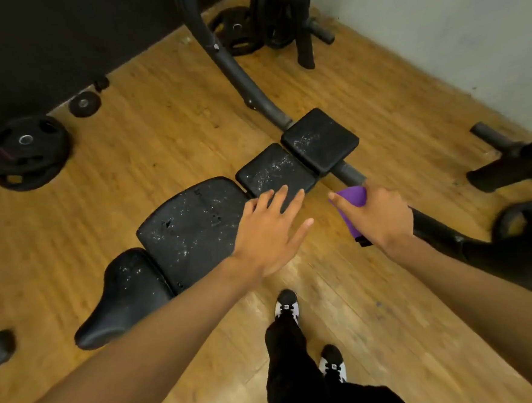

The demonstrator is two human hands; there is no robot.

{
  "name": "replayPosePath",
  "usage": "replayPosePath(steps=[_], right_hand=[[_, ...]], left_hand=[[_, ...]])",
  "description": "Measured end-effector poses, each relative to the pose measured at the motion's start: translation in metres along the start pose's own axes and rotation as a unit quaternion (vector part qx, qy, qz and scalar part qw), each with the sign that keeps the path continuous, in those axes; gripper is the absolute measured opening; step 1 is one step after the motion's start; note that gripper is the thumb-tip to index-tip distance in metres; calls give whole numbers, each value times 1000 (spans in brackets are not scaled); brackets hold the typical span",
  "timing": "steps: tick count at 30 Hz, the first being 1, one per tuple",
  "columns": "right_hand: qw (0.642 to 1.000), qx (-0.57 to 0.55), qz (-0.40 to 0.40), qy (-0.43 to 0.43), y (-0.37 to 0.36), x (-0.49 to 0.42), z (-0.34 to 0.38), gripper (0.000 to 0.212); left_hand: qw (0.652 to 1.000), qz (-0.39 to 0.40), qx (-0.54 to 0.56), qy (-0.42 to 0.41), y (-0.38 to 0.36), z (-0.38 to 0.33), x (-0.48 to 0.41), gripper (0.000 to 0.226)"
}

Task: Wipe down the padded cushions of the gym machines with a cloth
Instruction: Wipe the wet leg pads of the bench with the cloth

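1. Your right hand [382, 215] is curled round the purple cloth [352, 197], forefinger pointing out. It holds the cloth above the machine's frame tube [347, 172], just beside the cushions and, I judge, ready to come onto them.
2. Your left hand [270, 232] is spread flat and holds nothing. It is over the near edge where the large cushion [191, 228] meets the small cushion [272, 169]. Contact is unclear, but it looks placed to steady you.
3. Both cushions carry white flecks, as do the end cushion [320, 139] and the saddle pad [123, 293], so wiping seems barely begun.
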State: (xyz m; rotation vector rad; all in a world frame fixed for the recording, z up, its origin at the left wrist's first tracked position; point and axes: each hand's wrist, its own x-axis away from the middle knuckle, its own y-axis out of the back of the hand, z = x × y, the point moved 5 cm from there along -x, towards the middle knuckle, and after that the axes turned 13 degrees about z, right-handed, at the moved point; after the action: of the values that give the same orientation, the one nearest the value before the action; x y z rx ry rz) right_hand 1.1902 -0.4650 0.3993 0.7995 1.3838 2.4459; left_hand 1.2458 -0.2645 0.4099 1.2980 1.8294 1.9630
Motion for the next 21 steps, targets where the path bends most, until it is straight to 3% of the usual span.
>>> replayPosePath(steps=[5, 12, 21], right_hand=[[997, -44, -29, -50, -57, -109, -20, 59], [969, -197, -77, -125, -159, -269, -93, 56], [871, -404, -245, -135, -253, -409, -172, 39]], left_hand=[[997, 22, -43, -54, -29, 42, -132, 86], [988, 73, -77, -116, -117, 66, -320, 67], [965, 6, -164, -202, -187, 68, -482, 68]])
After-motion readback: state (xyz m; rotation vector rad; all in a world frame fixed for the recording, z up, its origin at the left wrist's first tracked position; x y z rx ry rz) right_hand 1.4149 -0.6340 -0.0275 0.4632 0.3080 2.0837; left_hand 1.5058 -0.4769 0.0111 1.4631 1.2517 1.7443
